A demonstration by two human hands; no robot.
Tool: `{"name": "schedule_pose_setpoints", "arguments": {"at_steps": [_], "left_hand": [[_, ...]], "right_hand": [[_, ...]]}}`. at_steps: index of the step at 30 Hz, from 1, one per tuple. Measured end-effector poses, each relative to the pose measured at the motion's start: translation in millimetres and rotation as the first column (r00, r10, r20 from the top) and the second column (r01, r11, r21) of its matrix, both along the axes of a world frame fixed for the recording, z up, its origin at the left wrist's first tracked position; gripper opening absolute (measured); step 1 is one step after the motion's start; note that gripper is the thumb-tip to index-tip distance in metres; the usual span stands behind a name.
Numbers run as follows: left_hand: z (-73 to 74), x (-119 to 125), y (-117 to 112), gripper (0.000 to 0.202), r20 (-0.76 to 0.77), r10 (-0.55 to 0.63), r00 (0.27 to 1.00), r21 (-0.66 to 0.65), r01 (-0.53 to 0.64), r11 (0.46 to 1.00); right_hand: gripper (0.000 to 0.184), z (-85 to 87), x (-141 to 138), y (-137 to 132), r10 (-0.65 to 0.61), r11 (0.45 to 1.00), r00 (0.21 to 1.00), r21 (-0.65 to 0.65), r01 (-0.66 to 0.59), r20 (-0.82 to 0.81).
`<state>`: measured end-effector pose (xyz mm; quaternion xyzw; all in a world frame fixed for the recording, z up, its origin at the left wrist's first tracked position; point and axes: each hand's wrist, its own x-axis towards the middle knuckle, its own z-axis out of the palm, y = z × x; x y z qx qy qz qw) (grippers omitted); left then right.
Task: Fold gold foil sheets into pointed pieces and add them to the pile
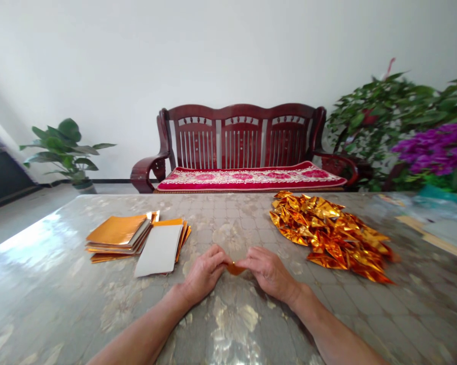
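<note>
Between my two hands, just above the table, is a small piece of gold foil paper [235, 268], curved downward in the middle. My left hand [208, 268] pinches its left end, and my right hand [268, 271] pinches the right end. The fingers hide most of the paper. To the left lie stacks of foil sheets: one with a gold face up [116, 229], the other with a pale grey sheet [160, 248] on top. A heap of folded gold foil pieces [327, 230] lies to the right of my right hand.
The table [236, 324] has a patterned, glossy cover. Clear plastic and flat sheets [437, 223] lie at its right edge. Beyond stands a dark red wooden bench [241, 137] with a red cushion. Potted plants [66, 147] and purple flowers [437, 147] flank it.
</note>
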<state>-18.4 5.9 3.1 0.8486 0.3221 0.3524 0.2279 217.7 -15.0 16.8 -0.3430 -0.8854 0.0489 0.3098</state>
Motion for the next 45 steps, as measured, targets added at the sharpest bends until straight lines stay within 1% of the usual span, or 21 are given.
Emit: {"name": "schedule_pose_setpoints", "arguments": {"at_steps": [5, 8, 10, 14, 21, 34, 40, 45], "left_hand": [[-0.9, 0.9, -0.2, 0.018, -0.015, 0.014, 1.000, -0.014, -0.014, 1.000], [0.8, 2.2, -0.6, 0.015, -0.020, 0.024, 1.000, -0.041, -0.025, 0.999], [2.1, 3.0, -1.2, 0.015, -0.017, 0.011, 1.000, -0.047, -0.012, 0.999], [3.0, 3.1, -2.9, 0.018, -0.012, -0.008, 1.000, -0.022, 0.007, 1.000], [-1.1, 2.9, -4.6, 0.024, -0.057, -0.007, 0.998, 0.041, 0.009, 0.999], [-1.4, 6.3, -2.1, 0.017, -0.022, 0.006, 1.000, -0.033, -0.006, 0.999], [-3.6, 7.2, -0.6, 0.016, 0.028, 0.039, 0.999, -0.054, -0.037, 0.998], [0.2, 6.9, -1.5, 0.014, 0.036, 0.082, 0.996, -0.063, -0.080, 0.995]], "right_hand": [[0.037, -3.5, 0.2, 1.7, -0.004, 1.000, 1.000, -0.007, 0.004, -0.009], [0.036, -2.7, 0.4, 2.1, -0.009, 1.000, 1.000, -0.010, 0.009, -0.005], [0.036, -1.0, 0.7, 1.3, -0.005, 1.000, 1.000, -0.009, 0.005, -0.007], [0.035, 2.1, 1.2, -1.4, 0.002, 1.000, 1.000, 0.008, -0.002, -0.012], [0.036, 2.7, 0.1, -2.7, -0.004, 1.000, 1.000, -0.002, 0.004, -0.027], [0.023, -2.5, 0.7, -0.6, -0.037, 0.999, 0.999, 0.001, 0.038, -0.039], [0.024, -1.7, -0.2, -1.9, -0.030, 1.000, 0.998, -0.006, 0.030, -0.054], [0.020, -0.9, -2.0, -3.6, -0.035, 0.999, 0.998, -0.033, 0.034, -0.044]]}}
